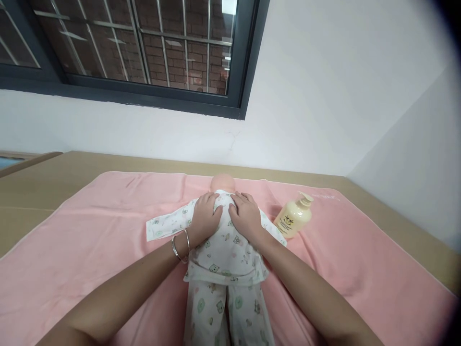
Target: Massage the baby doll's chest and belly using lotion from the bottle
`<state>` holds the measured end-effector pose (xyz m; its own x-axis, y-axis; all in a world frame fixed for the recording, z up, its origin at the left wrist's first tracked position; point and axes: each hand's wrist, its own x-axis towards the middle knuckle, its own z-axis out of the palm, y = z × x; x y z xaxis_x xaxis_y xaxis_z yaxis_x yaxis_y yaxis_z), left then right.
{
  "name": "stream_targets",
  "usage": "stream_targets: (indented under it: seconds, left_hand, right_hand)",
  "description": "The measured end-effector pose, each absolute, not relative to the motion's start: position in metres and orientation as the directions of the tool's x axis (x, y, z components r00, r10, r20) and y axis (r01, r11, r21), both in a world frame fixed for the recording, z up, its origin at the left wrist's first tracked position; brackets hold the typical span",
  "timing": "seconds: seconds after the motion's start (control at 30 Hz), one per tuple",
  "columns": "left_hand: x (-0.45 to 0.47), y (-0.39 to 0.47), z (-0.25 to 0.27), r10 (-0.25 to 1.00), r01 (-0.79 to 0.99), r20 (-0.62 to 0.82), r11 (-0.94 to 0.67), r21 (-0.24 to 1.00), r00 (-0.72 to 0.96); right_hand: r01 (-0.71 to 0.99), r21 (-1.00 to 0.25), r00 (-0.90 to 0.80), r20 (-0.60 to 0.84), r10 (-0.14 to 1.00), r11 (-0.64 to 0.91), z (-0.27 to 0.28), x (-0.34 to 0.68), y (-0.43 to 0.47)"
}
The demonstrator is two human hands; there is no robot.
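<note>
A baby doll in white printed pyjamas lies stretched out on a pink blanket, its bald head toward the wall. My left hand rests flat on the left side of its upper body near the shoulder, fingers extended, with silver bangles on the wrist. On the other shoulder lies my right hand, also flat with the thumb angled inward. Both hands touch the shirt and grip nothing. The doll's left-hand sleeve spreads out sideways; the right-hand sleeve is partly covered by my arm.
A pale yellow pump bottle leans at a tilt on the blanket, just right of the doll's sleeve. Behind the blanket runs a wooden surface edge against a white wall. A dark-framed barred window is above.
</note>
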<state>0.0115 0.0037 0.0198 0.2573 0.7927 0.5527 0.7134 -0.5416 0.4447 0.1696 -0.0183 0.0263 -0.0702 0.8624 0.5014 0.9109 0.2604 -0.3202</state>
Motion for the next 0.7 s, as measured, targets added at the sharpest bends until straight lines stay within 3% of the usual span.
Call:
stream_targets:
  seconds: [0.33, 0.7]
  left_hand:
    - [0.013, -0.002, 0.024, 0.804, 0.73, 0.537, -0.525, 0.438, 0.256]
    - [0.013, -0.007, 0.027, 0.816, 0.791, 0.517, -0.486, 0.371, 0.26]
  right_hand:
    - [0.859, -0.422, -0.075, 0.459, 0.885, 0.291, 0.023, 0.171, -0.019]
    - [0.85, -0.429, -0.083, 0.463, 0.883, 0.305, 0.02, 0.171, -0.017]
